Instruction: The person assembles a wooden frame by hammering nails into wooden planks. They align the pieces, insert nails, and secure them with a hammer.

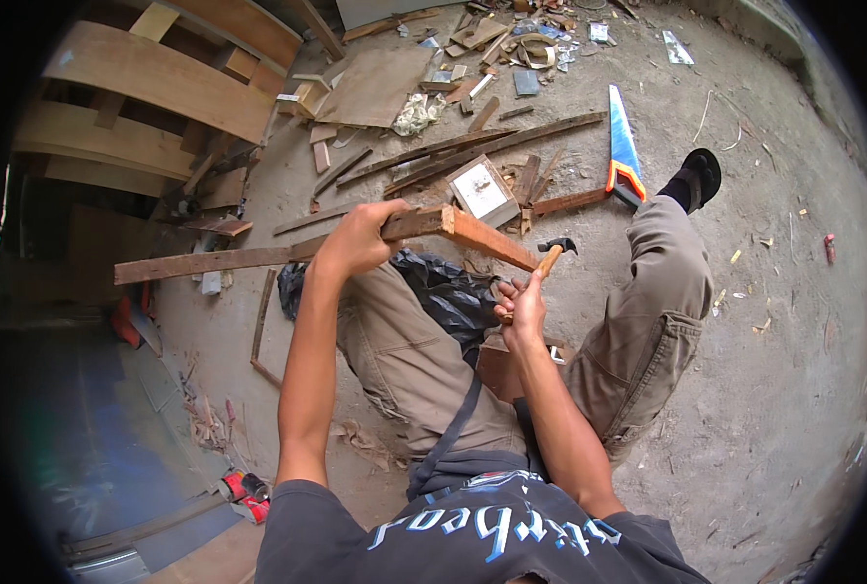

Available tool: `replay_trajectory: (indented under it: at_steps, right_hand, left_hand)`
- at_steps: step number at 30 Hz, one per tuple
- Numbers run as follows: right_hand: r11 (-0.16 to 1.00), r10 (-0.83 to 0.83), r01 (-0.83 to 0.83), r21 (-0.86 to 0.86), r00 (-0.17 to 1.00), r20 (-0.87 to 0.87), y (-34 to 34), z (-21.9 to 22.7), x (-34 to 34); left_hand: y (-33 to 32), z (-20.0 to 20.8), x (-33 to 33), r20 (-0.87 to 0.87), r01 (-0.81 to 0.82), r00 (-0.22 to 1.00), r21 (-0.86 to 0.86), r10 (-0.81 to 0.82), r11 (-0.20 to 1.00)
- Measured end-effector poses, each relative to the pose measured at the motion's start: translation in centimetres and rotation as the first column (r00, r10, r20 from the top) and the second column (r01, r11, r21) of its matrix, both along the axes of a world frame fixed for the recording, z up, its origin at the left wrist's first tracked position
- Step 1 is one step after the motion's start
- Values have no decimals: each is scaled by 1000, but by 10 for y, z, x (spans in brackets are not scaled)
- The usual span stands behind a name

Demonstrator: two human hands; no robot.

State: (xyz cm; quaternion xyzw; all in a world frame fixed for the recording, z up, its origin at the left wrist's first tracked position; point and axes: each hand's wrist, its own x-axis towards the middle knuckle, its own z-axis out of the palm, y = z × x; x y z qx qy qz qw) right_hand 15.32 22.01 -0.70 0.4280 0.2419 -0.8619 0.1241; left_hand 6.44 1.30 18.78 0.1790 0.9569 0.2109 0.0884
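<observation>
My left hand [357, 238] is wrapped round a long wooden batten [209, 264], raised over my left thigh. At its right end the batten meets a shorter reddish wooden piece [497, 243], forming an angle that points toward me on neither side but away to the right. Closed on the wooden handle of a claw hammer [550, 261] is my right hand [522, 307], between my knees. The hammer's dark head sits just past the far end of the reddish piece; whether they touch, I cannot tell.
A handsaw [620, 146] with an orange-edged handle lies beyond my right knee. Old battens [511, 136], a small wooden box [482, 193] and a black plastic bag [443, 297] lie ahead. Stacked boards [151, 78] stand far left; red-and-black tools [245, 494] lie near left. Scraps litter the far floor.
</observation>
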Motion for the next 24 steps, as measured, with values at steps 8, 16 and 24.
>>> replay_trajectory:
  at_steps: [8,16,24]
  right_hand:
    - [245,394,-521,818,824,407,102,-165,2]
    - [-123,738,322,939,662,-130,73,3,-68]
    - [359,857,245,901,295,-422,65,69,-155]
  left_hand:
    - [30,-21,-44,-238,29,971,120,0,992]
    - [36,-46,-54,-235,12,972,104,13,995]
    - [31,-49,-22,-732,-32,656,216,184,976]
